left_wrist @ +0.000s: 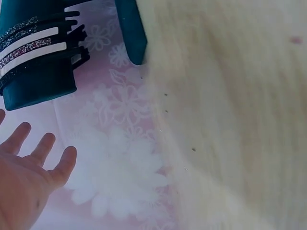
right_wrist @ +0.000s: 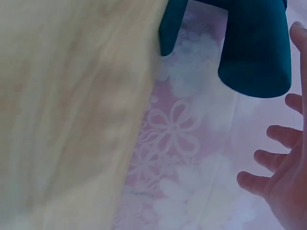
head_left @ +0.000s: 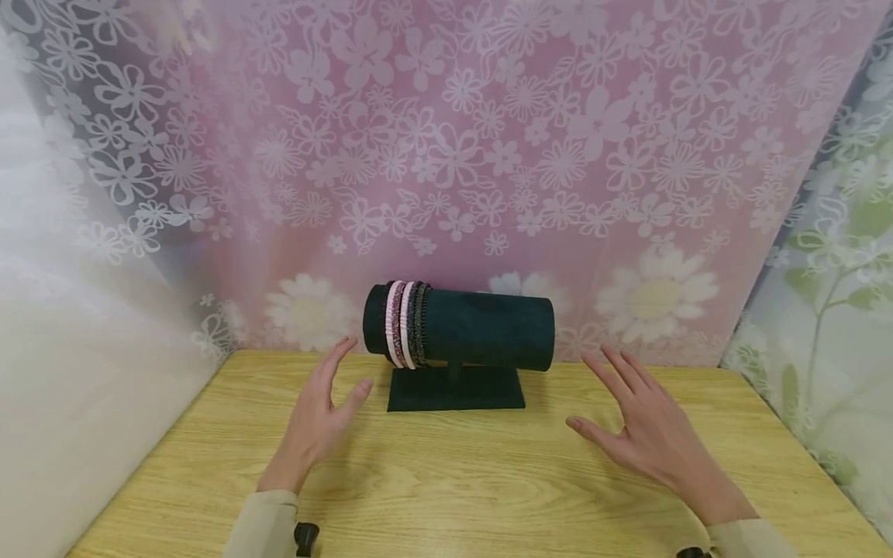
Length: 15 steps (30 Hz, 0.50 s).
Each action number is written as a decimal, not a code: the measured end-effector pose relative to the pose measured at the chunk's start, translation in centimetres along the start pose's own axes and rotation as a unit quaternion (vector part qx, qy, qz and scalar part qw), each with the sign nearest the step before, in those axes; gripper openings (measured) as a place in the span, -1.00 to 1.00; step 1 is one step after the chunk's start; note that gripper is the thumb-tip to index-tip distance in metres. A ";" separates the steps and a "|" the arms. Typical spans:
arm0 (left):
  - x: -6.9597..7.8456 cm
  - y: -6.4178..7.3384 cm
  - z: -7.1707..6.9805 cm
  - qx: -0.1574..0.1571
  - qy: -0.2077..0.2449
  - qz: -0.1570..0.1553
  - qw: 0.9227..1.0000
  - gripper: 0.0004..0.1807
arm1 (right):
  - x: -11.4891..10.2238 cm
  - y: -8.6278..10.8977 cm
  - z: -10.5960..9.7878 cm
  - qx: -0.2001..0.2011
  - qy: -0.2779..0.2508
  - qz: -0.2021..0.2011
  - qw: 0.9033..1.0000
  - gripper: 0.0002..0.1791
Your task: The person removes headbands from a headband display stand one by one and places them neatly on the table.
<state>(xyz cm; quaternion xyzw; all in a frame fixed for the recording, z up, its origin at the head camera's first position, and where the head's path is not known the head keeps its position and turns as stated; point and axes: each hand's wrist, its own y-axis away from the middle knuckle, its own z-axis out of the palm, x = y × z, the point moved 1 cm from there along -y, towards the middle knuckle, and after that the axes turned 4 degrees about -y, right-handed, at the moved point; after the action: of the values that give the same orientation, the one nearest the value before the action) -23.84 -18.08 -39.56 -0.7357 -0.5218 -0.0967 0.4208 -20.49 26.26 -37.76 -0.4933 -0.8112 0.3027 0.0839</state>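
Note:
A dark green velvet bracelet stand (head_left: 488, 329) stands on the table, its padded roll lying level above a flat base (head_left: 455, 390). Several bands, pale pink, white and dark glittery, circle the roll's left end; one is a white band (head_left: 406, 325). The left wrist view shows these bands (left_wrist: 33, 48) with dark prongs sticking out at their ends, like hair clips. My left hand (head_left: 317, 411) hovers just left of the roll, fingers spread, touching nothing. To the right of the stand, my right hand (head_left: 645, 426) is held apart from it, fingers extended and holding nothing.
The wooden table (head_left: 446, 480) runs back to a pink floral curtain (head_left: 446, 155) close behind the stand. A pale sheet (head_left: 84, 349) hangs at the left, and a leaf-patterned curtain (head_left: 823, 349) at the right.

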 end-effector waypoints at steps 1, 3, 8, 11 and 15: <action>0.1 -0.3 0.0 0.002 0.010 0.000 1.000 -0.31 | -0.1 -0.3 0.0 0.007 -0.002 -0.008 1.000 0.07; 0.3 -0.9 0.1 0.005 0.031 -0.001 1.000 -0.33 | -0.3 -1.0 0.1 0.020 -0.002 -0.024 1.000 0.08; 0.6 -2.5 0.2 0.017 0.082 -0.012 0.996 -0.37 | -1.0 -2.8 0.1 0.033 -0.002 -0.050 0.998 0.07; 0.5 -3.7 0.3 0.027 0.110 -0.016 0.993 -0.40 | -1.4 -4.0 0.0 0.041 -0.009 -0.073 0.996 0.03; 0.0 -5.5 0.5 0.037 0.138 -0.016 0.990 -0.44 | -1.9 -5.5 0.2 0.056 -0.021 -0.111 0.992 -0.05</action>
<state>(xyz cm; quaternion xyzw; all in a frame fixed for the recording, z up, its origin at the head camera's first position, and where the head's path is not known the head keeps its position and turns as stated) -28.62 -17.13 -37.01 -0.6905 -0.4735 -0.1849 0.5146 -23.73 22.75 -34.48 -0.3888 -0.8441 0.3465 0.1276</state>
